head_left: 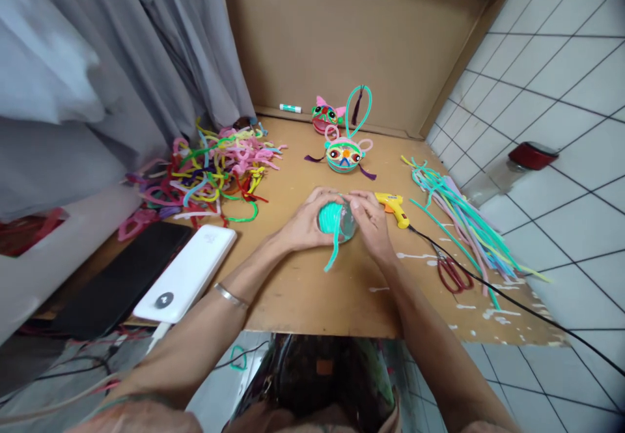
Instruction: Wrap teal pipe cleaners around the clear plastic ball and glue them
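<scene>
A round clear piece (347,223), partly covered by coiled teal pipe cleaner (330,218), is held between both hands above the middle of the table. My left hand (307,221) wraps round its left side. On its right side, the fingers of my right hand (372,218) press the clear surface near the top. A loose teal end hangs down from the coil. Just beyond my right hand lies a yellow glue gun (396,208). Behind the hands stand a decorated lion-like head (344,155) with pink loops and a second one (326,116) with pink ears.
Mixed pipe cleaners (215,166) are heaped at the left, near a white power bank (188,273) and a black phone-like slab (127,277). At the right are red-handled scissors (454,274), more pipe cleaners (459,218), a black cord and a jar (508,172). Cardboard (351,42) stands behind.
</scene>
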The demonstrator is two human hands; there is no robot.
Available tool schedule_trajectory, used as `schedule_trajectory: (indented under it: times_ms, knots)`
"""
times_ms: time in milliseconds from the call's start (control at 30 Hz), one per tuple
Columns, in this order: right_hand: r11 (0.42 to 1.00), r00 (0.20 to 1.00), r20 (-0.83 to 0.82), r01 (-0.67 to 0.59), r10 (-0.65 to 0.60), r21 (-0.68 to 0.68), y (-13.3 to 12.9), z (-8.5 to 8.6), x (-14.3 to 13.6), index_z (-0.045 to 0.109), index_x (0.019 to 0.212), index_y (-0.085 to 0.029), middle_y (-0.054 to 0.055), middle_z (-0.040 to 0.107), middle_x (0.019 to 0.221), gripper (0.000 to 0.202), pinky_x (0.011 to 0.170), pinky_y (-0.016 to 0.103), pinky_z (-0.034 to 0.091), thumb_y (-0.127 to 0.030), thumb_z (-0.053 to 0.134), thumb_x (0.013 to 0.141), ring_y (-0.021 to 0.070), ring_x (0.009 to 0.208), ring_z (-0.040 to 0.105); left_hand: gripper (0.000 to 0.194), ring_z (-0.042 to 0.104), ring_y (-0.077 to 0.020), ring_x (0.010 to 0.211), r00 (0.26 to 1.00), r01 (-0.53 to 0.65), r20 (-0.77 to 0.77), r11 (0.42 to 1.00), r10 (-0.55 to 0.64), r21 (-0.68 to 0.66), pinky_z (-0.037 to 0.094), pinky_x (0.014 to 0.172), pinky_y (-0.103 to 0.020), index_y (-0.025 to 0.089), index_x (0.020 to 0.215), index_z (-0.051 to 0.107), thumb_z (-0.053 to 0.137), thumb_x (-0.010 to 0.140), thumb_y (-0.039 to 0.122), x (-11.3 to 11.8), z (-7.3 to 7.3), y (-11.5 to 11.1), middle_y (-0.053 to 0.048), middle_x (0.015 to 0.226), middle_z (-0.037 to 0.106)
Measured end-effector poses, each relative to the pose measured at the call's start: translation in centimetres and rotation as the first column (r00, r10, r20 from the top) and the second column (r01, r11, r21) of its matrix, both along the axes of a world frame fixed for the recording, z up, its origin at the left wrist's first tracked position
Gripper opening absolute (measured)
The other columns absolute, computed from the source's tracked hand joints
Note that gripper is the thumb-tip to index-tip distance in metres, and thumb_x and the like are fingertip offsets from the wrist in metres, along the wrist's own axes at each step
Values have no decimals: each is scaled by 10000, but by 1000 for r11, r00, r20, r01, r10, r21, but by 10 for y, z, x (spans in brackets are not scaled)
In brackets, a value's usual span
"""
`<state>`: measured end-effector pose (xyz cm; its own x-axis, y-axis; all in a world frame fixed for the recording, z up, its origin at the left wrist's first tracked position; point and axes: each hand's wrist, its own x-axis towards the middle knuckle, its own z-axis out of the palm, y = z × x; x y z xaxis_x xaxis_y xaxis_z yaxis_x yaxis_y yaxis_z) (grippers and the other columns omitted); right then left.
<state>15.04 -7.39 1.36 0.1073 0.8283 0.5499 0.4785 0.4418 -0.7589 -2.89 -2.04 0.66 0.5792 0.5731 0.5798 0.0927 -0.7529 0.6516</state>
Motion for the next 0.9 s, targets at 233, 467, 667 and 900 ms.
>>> schedule_trajectory:
  times_ms: [233, 467, 667, 900]
  knots:
    - [1000, 999, -47, 9, -8, 20, 2, -3, -5, 751, 1046, -257, 76, 695, 1066, 382, 990, 425, 499, -526, 492, 964, 223, 1068, 624, 660, 517, -286, 1269, 1000, -17, 4, 1000, 17, -20, 418, 1116, -478, 231, 1207, 551, 840, 623, 332, 1, -2, 4, -108, 1299, 531]
    - [1000, 999, -42, 24, -24, 9, 8, -9, -4, 733, 1076, -259, 75, 695, 1093, 482, 1000, 416, 490, -628, 448, 952, 228, 1084, 621, 660, 542, -271, 1230, 997, -73, -12, 996, 72, -57, 428, 1101, -454, 233, 1204, 547, 807, 599, 261, 7, -3, 9, -78, 1277, 567]
    - [998, 987, -149, 59, -62, -19, 15, -18, 2, 719, 1050, -256, 69, 701, 1100, 540, 1015, 420, 481, -681, 406, 937, 229, 1082, 622, 656, 569, -270, 1189, 996, -81, -37, 990, 77, -117, 454, 1069, -433, 207, 1206, 561, 786, 591, 244, 18, 4, 11, -87, 1252, 559]
    - [992, 908, -410, 33, -79, -119, 20, -24, 4, 695, 1063, -243, 72, 703, 1156, 574, 1013, 423, 477, -728, 441, 889, 234, 1124, 620, 647, 576, -277, 1166, 995, -89, -66, 983, 79, -163, 461, 1060, -438, 193, 1173, 597, 786, 556, 235, 22, 11, 10, -82, 1214, 569]
